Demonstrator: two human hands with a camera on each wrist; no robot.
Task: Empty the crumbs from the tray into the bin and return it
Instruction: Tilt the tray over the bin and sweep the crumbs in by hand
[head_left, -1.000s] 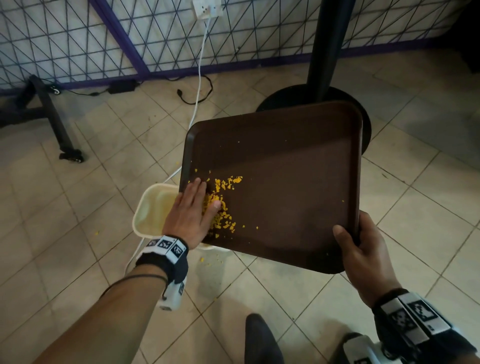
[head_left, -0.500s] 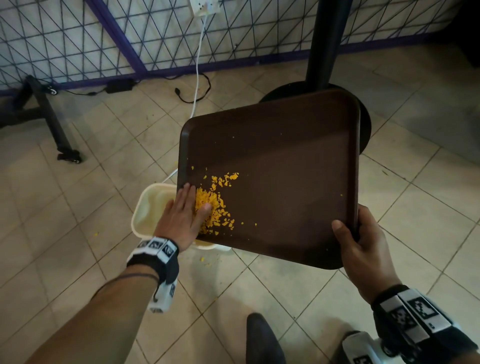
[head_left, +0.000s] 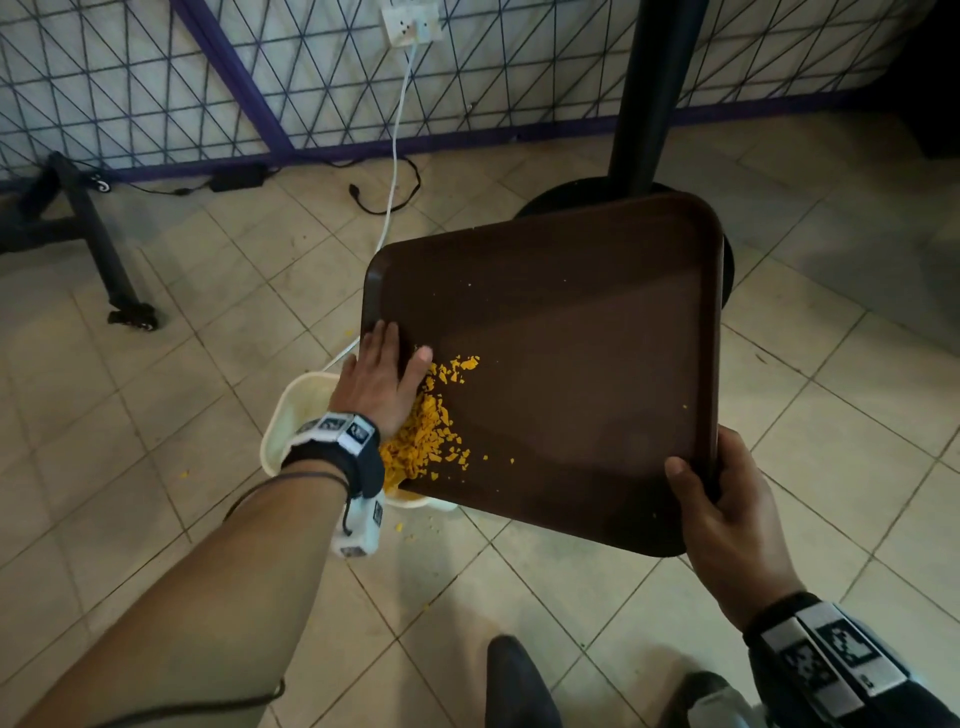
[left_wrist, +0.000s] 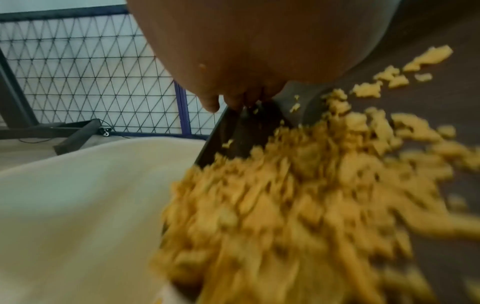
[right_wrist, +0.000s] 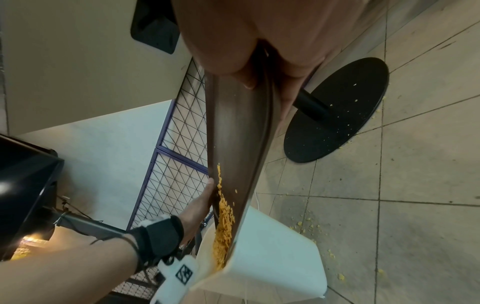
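Observation:
A dark brown tray (head_left: 571, 364) is tilted with its lower left corner over a cream bin (head_left: 296, 410) on the floor. My right hand (head_left: 727, 514) grips the tray's near right edge (right_wrist: 262, 67), thumb on top. My left hand (head_left: 382, 376) lies flat on the tray's left side with straight fingers, its palm against a heap of yellow crumbs (head_left: 421, 436). The crumbs (right_wrist: 224, 222) slide down the tray's low corner toward the bin (right_wrist: 270, 253). In the left wrist view the crumbs (left_wrist: 298, 205) are blurred beside the bin's inner wall (left_wrist: 85, 205).
A black table post (head_left: 649, 88) on a round base (right_wrist: 337, 109) stands behind the tray. Loose crumbs (right_wrist: 303, 224) lie on the tiled floor around the bin. A white cable (head_left: 397, 156) runs from a wall socket; a black wheeled frame leg (head_left: 98, 244) is at left.
The tray has tipped lower on the left. My left hand has swept the crumbs down toward the low corner, where they now pile at the edge over the bin.

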